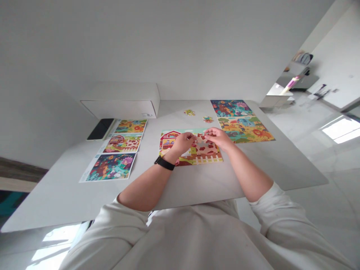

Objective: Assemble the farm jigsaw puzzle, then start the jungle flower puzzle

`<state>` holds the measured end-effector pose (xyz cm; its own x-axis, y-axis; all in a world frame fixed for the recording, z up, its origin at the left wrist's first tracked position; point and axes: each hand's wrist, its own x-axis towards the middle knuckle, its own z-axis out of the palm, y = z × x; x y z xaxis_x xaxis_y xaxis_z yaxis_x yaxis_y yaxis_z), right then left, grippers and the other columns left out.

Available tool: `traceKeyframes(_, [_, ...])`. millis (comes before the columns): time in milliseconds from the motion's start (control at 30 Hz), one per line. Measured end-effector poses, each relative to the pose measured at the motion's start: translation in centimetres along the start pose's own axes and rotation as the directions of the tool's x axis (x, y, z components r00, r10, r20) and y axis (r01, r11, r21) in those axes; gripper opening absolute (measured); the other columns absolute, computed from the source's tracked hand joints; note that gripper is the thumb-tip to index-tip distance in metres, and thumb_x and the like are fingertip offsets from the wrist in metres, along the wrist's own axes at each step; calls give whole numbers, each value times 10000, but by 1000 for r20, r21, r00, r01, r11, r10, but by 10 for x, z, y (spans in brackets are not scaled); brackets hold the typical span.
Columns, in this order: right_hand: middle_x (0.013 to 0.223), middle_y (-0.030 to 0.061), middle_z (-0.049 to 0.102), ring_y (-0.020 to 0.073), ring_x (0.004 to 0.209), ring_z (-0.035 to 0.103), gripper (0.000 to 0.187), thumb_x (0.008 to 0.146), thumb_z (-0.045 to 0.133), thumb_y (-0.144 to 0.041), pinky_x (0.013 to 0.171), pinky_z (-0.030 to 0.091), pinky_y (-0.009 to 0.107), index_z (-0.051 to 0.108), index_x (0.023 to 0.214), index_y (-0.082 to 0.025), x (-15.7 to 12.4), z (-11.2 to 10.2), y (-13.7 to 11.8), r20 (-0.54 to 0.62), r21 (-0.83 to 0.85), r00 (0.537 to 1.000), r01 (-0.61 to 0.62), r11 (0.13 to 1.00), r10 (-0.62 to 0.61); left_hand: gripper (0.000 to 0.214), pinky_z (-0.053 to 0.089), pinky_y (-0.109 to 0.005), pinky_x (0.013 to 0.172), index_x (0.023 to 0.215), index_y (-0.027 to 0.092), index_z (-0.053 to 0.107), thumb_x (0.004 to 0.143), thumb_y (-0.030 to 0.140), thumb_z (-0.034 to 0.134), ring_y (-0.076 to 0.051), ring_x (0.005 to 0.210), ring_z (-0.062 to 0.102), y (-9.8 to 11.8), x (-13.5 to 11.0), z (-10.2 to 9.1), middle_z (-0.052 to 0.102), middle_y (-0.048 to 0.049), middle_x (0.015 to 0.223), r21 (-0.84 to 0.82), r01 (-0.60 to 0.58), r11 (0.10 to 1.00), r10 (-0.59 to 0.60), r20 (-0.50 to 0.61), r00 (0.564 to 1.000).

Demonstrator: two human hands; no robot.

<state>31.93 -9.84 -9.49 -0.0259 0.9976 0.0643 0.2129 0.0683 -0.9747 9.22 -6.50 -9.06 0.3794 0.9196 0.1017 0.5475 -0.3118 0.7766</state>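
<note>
A partly built farm jigsaw puzzle [194,150] with a red barn and a brown-spotted cow pattern lies mid-table on the white table [157,176]. Over it, my left hand [182,143] and my right hand [218,138] meet at the fingertips. Both pinch a small reddish-brown jigsaw piece [200,139], partly hidden by the fingers. A black watch [164,162] circles my left wrist. Beyond the hands lie two loose puzzle pieces [189,112] [207,119], out of reach of the fingertips.
Colourful animal puzzle pictures [242,129] lie at the far right. Several printed picture sheets [122,143] line the left side, next to a black phone [100,129]. A white box [120,101] stands at the far edge. The table's near edge runs beneath my forearms.
</note>
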Motion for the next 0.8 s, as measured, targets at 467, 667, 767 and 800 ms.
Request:
traceKeyframes(467, [782,-10,782,175,651,685,72,800,818,-253,717,540,326,802,868,-271,10,-9,25,-94,-477,995,-21,879,-27,173,542,-355,926,1048,199,778,916,205,667,-278,1030,709,-10,-7,3,774,-125,1128,288,-145,947,140,38,989])
traceKeyframes(667, [800,-3,799,209,736,725,75,813,820,-266,757,551,340,818,882,-295,10,-2,31,-85,-583,992,29,812,-96,220,551,-363,1002,1105,213,806,929,234,676,-285,1151,691,-13,-7,6,740,-126,1218,372,-209,904,188,91,978])
traceKeyframes(767, [822,5,805,221,768,733,94,813,815,-251,760,553,341,825,893,-302,10,1,33,-86,-635,987,52,770,-137,237,554,-372,1013,1123,213,815,937,234,669,-290,1153,695,-12,-7,5,754,-128,1193,388,-234,891,205,115,972])
traceKeyframes(800, [827,11,807,226,769,733,91,820,811,-255,754,551,344,827,897,-300,9,2,32,-85,-651,986,54,757,-143,243,556,-377,1010,1130,210,817,938,237,669,-293,1143,699,-12,-8,4,756,-131,1189,390,-236,890,205,119,971])
